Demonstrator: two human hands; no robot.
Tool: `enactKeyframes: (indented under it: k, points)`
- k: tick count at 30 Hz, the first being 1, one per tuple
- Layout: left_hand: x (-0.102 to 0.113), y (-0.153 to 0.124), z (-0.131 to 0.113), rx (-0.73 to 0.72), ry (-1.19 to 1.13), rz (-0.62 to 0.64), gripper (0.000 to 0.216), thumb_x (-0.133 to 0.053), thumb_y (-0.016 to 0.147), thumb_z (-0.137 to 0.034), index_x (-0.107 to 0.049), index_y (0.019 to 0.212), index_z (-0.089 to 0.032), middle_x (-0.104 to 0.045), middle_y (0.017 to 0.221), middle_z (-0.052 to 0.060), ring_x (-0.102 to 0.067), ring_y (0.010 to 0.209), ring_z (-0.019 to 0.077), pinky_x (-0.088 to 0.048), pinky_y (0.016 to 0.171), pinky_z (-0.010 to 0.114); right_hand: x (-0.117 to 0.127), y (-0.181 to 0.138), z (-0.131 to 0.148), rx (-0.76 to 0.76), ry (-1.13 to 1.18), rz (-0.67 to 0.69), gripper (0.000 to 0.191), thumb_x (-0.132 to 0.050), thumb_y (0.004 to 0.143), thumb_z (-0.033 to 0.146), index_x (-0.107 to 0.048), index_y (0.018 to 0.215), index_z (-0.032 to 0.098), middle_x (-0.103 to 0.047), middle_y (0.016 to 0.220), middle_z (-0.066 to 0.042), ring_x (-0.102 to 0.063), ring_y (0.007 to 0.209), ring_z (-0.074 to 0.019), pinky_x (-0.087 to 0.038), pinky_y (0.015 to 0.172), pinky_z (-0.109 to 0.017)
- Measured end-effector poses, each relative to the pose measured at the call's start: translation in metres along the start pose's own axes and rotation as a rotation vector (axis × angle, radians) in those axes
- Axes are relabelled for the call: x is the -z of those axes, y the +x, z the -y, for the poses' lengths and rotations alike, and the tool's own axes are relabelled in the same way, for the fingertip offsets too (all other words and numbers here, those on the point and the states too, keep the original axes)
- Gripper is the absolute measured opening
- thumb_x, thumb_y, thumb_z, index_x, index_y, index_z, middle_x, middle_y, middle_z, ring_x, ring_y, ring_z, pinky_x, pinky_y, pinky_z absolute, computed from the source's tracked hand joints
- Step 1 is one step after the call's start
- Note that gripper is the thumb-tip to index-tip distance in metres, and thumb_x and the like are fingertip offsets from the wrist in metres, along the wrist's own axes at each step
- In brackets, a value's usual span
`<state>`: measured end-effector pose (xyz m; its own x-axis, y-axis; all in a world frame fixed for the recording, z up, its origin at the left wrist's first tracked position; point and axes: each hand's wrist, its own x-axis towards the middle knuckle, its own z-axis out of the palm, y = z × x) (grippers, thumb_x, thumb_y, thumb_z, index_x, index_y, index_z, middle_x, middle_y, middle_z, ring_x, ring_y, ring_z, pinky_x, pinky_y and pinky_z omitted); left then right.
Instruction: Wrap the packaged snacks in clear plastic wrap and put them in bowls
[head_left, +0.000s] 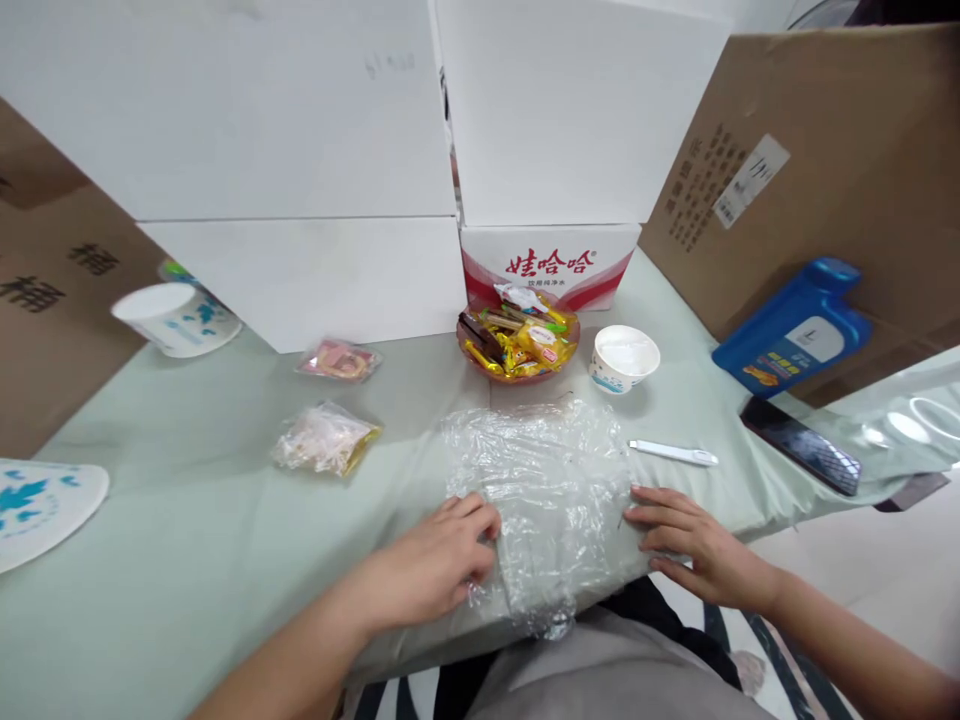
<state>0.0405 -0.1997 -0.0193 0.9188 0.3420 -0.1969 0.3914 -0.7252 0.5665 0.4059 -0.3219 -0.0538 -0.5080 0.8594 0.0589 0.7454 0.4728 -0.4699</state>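
Note:
A crinkled sheet of clear plastic wrap (555, 500) lies on the table in front of me, its near end hanging over the table edge. My left hand (446, 560) rests at the sheet's left side with fingers curled, closed on its edge; the fingertips are partly hidden. On the opposite side, my right hand (690, 545) is open, its spread fingers lying on the table beside the sheet. Just beyond those fingers is a white utility knife (673, 453).
Behind the wrap stand a bowl of wrapped snacks (517, 340) and a paper cup (624, 358). Two small packets (327, 438) lie left. A phone (801, 445) and blue bottle (795, 330) are right. Another cup (176, 320) stands left; white boxes (330, 275) wall the back.

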Motion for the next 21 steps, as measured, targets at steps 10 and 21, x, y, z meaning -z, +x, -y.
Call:
enactKeyframes:
  k: [10,21]
  points:
    - [0.024,0.000,0.037,0.240,-0.683,-0.288,0.012,-0.056,0.081,-0.030,-0.051,0.082,-0.019,-0.061,0.074,-0.001,-0.059,0.067,0.0134,-0.045,0.061,0.024,0.015,0.061,-0.005,-0.321,0.356,-0.349,0.030,-0.043,0.096,0.042,-0.061,0.088,0.020,-0.069,0.080,-0.006,-0.067,0.072,-0.0178,-0.055,0.067,-0.031]
    - [0.008,0.019,0.066,0.593,-0.375,-0.726,0.050,-0.060,0.075,-0.036,-0.050,0.121,-0.019,-0.063,0.074,-0.002,-0.061,0.064,0.0158,-0.047,0.064,0.028,-0.025,0.123,-0.042,-0.510,-0.394,-0.431,0.033,-0.040,0.093,0.031,-0.060,0.114,0.016,-0.072,0.079,-0.008,-0.068,0.071,-0.0232,-0.046,0.060,-0.030]
